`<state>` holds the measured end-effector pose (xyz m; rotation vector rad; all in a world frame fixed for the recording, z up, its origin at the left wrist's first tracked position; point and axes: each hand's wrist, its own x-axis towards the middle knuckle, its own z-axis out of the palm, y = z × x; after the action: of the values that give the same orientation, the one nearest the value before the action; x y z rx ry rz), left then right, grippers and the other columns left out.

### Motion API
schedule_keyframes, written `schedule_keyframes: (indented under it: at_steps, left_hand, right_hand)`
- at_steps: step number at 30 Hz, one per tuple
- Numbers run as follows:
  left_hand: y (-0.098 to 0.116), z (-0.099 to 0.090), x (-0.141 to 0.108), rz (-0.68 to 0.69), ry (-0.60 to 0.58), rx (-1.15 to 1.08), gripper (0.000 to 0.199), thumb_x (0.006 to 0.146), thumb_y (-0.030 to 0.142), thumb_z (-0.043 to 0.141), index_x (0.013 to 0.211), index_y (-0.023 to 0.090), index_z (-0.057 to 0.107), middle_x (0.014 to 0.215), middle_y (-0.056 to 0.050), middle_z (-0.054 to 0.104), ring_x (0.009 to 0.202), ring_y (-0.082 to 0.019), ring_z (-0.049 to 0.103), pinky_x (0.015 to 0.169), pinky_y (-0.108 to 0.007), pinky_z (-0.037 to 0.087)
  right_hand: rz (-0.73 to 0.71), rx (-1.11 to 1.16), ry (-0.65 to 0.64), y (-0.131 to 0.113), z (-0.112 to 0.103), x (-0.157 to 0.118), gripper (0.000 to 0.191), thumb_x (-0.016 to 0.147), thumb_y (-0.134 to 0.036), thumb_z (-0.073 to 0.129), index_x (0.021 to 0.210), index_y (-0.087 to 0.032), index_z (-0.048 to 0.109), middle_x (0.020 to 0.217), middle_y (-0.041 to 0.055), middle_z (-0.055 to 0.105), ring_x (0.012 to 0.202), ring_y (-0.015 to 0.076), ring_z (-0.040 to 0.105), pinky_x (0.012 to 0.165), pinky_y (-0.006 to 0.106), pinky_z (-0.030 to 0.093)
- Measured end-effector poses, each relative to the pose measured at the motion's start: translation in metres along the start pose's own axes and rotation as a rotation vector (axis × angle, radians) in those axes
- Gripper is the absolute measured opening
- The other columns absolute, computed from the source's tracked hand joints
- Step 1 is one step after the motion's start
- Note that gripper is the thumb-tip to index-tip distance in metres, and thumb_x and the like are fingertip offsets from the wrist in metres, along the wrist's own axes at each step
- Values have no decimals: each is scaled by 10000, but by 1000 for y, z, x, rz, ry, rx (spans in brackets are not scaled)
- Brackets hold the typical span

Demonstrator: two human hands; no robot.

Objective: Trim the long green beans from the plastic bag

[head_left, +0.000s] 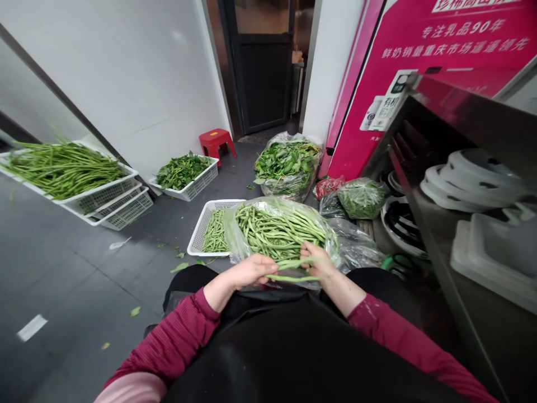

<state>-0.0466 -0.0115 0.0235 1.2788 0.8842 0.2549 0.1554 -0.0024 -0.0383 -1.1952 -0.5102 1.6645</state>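
Observation:
Between my knees sits a clear plastic bag (230,226) full of long green beans (277,224). My left hand (254,270) is closed on the left ends of a few green beans (296,278) above the near edge of the bag. At their other side my right hand (316,258) has its fingers curled around the same beans, partly blurred. Beyond my left hand, touching the bag, stands a white basket (201,229) holding short pieces of green bean (215,232).
Stacked white baskets (126,210) with long green stems stand left. Ahead are a basket of leafy greens (195,187), a red stool (216,143) and a bag of leaves (289,162). A metal shelf (440,246) with white containers closes the right side. Scraps lie on the floor.

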Motion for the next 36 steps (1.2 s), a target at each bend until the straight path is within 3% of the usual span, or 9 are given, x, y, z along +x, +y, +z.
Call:
schedule_keyframes:
  at_steps: [2,6,9,12,17,22,27,31,36]
  left_hand:
    - [9,8,0,37,-36,127,370,713,480,515,657,114,542,428,52,394,380,-38,297,379,-171,213]
    - [17,6,8,-30,-138,200,387,691,491,534,629,110,562,406,51,390,357,-42,297,361,-182,198]
    - [14,0,17,-96,-190,98,390,663,493,570,618,107,551,374,59,362,331,-38,259,346,-187,183]
    - [5,-2,19,-105,-234,-54,377,673,479,576,661,104,542,376,76,316,334,-28,220,348,-179,164]
    - [-15,-1,8,-44,-279,-310,341,670,440,606,679,123,477,390,108,230,336,-11,143,344,-162,122]
    - [-19,0,11,174,146,-524,394,653,393,639,639,184,305,419,119,210,350,-13,129,346,-145,120]
    - [-12,11,24,127,349,-368,373,678,473,578,632,173,360,410,107,250,336,-18,162,334,-155,146]
    - [-10,15,28,121,380,-219,393,695,530,511,668,138,493,397,99,244,327,-23,179,329,-164,154]
    - [-11,10,32,90,377,5,318,664,440,564,657,123,531,381,86,304,314,-32,238,323,-170,174]
  right_hand:
    - [54,-24,-36,-1,0,-2,288,705,-413,555,619,-193,391,435,-82,315,342,46,253,316,177,186]
    - [278,-236,-541,-17,4,-27,244,694,-388,592,667,-173,481,483,-44,412,378,54,299,345,199,192]
    - [328,-324,-705,-25,7,-40,266,692,-397,598,620,-164,492,468,-51,371,377,43,262,351,203,165]
    - [283,-360,-683,-22,4,-37,306,702,-424,582,582,-163,476,445,-56,344,357,41,255,343,206,147]
    - [192,-223,-518,-10,-8,-23,358,728,-478,528,575,-175,410,421,-84,273,329,30,194,333,197,109]
    - [275,-226,-579,-11,-11,-27,384,722,-514,513,594,-171,401,421,-95,269,322,21,181,326,178,99]
    - [234,-241,-600,-11,-5,-31,329,733,-476,518,650,-165,450,476,-82,358,319,16,218,317,169,117]
    - [181,-299,-592,-11,-4,-32,295,721,-442,548,703,-151,505,474,-80,382,312,14,238,312,166,131]
    - [154,-336,-587,-13,-2,-34,294,708,-402,570,853,-147,538,448,-86,395,305,26,263,315,167,157]
